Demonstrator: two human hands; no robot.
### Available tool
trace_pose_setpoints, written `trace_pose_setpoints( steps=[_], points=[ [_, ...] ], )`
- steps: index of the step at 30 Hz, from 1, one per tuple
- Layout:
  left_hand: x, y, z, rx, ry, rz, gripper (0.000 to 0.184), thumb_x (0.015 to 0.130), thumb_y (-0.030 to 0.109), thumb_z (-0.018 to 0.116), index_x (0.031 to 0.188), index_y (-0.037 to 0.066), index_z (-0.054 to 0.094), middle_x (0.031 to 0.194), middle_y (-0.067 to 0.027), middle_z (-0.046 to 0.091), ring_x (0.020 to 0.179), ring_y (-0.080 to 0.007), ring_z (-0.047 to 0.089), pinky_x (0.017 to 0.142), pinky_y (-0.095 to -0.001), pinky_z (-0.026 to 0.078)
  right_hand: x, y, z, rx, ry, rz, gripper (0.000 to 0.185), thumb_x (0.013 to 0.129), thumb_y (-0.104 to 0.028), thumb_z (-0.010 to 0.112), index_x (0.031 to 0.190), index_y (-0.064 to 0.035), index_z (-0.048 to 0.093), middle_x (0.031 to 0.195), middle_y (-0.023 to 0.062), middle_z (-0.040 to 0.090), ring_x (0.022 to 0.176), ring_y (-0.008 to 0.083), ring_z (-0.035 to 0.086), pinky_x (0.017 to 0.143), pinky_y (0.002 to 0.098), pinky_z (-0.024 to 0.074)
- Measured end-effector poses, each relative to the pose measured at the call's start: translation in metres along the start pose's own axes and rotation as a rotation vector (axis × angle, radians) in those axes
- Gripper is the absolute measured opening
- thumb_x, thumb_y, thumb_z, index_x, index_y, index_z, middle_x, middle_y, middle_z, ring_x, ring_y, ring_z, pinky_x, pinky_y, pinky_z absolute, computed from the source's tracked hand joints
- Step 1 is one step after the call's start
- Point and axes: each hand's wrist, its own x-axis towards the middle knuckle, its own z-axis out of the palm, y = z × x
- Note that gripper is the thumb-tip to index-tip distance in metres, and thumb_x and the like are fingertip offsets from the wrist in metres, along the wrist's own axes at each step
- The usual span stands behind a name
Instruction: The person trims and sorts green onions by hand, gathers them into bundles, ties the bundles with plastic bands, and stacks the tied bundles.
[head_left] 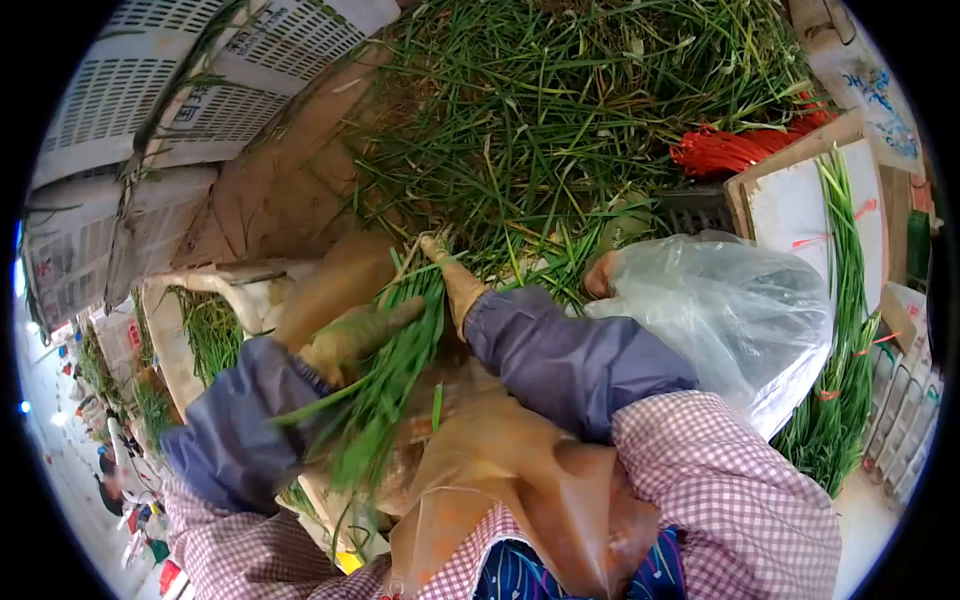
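My left hand [350,343], in a dirty yellowish glove, is closed round a loose bunch of chives [385,400]. The green leaves hang down toward my lap, blurred by motion, and the pale stalk ends point up and away. My right hand [455,275], also gloved, is beside those pale ends with its fingers drawn together. What is between its fingertips, if anything, is too small to make out. Purple-grey sleeve covers reach both wrists. A translucent brownish apron [500,450] covers my lap.
Loose chives [560,110] cover the floor ahead. White plastic crates [290,50] stand at the left. To the right are red ties [740,148], a clear plastic bag [715,300] and tied chive bundles [835,370] beside a white board [800,205]. More greens [210,330] lie at my left.
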Motion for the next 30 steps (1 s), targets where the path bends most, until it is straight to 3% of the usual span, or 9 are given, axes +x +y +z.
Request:
trace_pose_setpoints(
  steps=[6, 8, 10, 12, 16, 18, 22, 24, 30],
  points=[
    [0.026, -0.006, -0.008, 0.446, 0.006, 0.151, 0.035, 0.092, 0.020, 0.051, 0.124, 0.006, 0.046, 0.094, -0.0099, 0.061, 0.081, -0.0164, 0.060, 0.071, -0.0295, 0.052, 0.056, 0.008, 0.003, -0.254, 0.370, -0.302, 0.071, 0.078, -0.036, 0.070, 0.128, 0.0039, 0.040, 0.115, 0.0226, 0.054, 0.102, 0.0298, 0.055, 0.086, 0.0384, 0.0462],
    [0.020, -0.011, 0.001, -0.387, 0.087, -0.066, 0.054, 0.083, 0.056, 0.054, 0.089, 0.002, 0.061, 0.075, -0.0089, 0.062, 0.059, -0.0196, 0.060, 0.057, -0.0351, 0.055, 0.062, 0.015, 0.024, -0.240, 0.431, -0.389, 0.067, 0.078, -0.029, 0.072, 0.127, 0.0042, 0.040, 0.113, 0.0218, 0.055, 0.102, 0.0289, 0.054, 0.086, 0.0385, 0.0452],
    [0.009, -0.016, 0.000, -0.620, -0.080, -0.127, 0.045, 0.084, 0.045, 0.060, 0.095, 0.001, 0.058, 0.079, -0.0104, 0.061, 0.064, -0.0198, 0.060, 0.061, -0.0326, 0.056, 0.078, 0.022, 0.031, -0.299, 0.056, -0.570, 0.073, 0.079, -0.039, 0.070, 0.128, 0.0055, 0.041, 0.119, 0.0205, 0.053, 0.105, 0.0266, 0.054, 0.086, 0.0328, 0.0449],
    [0.008, -0.037, -0.006, 0.038, 0.031, 0.314, 0.028, 0.088, 0.025, 0.059, 0.102, 0.001, 0.056, 0.085, -0.0114, 0.060, 0.072, -0.0189, 0.059, 0.065, -0.0318, 0.055, 0.070, 0.014, 0.043, -0.513, -0.075, -0.673, 0.073, 0.078, -0.038, 0.071, 0.130, 0.0025, 0.040, 0.122, 0.0194, 0.050, 0.111, 0.0252, 0.050, 0.092, 0.0320, 0.0406],
    [0.003, -0.041, -0.035, 0.082, 0.272, 0.412, 0.018, 0.085, 0.009, 0.057, 0.102, 0.002, 0.059, 0.087, -0.0095, 0.059, 0.076, -0.0241, 0.061, 0.069, -0.0324, 0.054, 0.144, 0.008, -0.041, -1.663, 0.036, -0.470, 0.067, 0.085, -0.036, 0.060, 0.136, -0.0030, 0.034, 0.134, 0.0129, 0.044, 0.123, 0.0266, 0.041, 0.104, 0.0329, 0.0297],
    [-0.024, -0.006, -0.030, -0.691, 0.249, 0.395, 0.023, 0.084, 0.005, 0.054, 0.106, -0.004, 0.056, 0.088, -0.0113, 0.060, 0.078, -0.0248, 0.062, 0.067, -0.0310, 0.054, 0.228, 0.050, -0.145, -2.576, -0.353, -0.703, 0.070, 0.086, -0.036, 0.057, 0.140, -0.0033, 0.027, 0.138, 0.0118, 0.040, 0.127, 0.0276, 0.038, 0.108, 0.0343, 0.0255],
    [-0.035, 0.002, -0.031, -0.765, 0.201, 0.319, 0.030, 0.085, 0.010, 0.055, 0.110, -0.006, 0.051, 0.083, -0.0079, 0.056, 0.064, -0.0201, 0.055, 0.057, -0.0296, 0.050, 0.115, -0.006, -0.116, -2.082, -0.045, 0.195, 0.064, 0.076, -0.029, 0.064, 0.133, -0.0072, 0.043, 0.133, 0.0142, 0.046, 0.121, 0.0292, 0.044, 0.098, 0.0385, 0.0373],
    [-0.033, 0.002, -0.033, -0.785, 0.352, 0.367, 0.018, 0.092, 0.017, 0.048, 0.091, -0.001, 0.050, 0.070, -0.0057, 0.050, 0.042, -0.0158, 0.045, 0.042, -0.0292, 0.045, 0.162, -0.046, -0.142, -2.437, -0.155, 0.180, 0.061, 0.073, -0.029, 0.065, 0.128, -0.0089, 0.049, 0.125, 0.0151, 0.052, 0.111, 0.0297, 0.053, 0.090, 0.0411, 0.0439],
    [-0.048, 0.016, -0.029, -0.500, 0.409, 0.379, 0.016, 0.090, 0.016, 0.051, 0.083, 0.002, 0.049, 0.063, -0.0020, 0.045, 0.041, -0.0097, 0.040, 0.036, -0.0231, 0.033, 0.123, -0.267, -0.092, -2.298, 0.738, -0.451, 0.046, 0.079, -0.028, 0.057, 0.121, -0.0106, 0.055, 0.099, 0.0167, 0.064, 0.085, 0.0323, 0.060, 0.072, 0.0420, 0.0497]
  ],
)
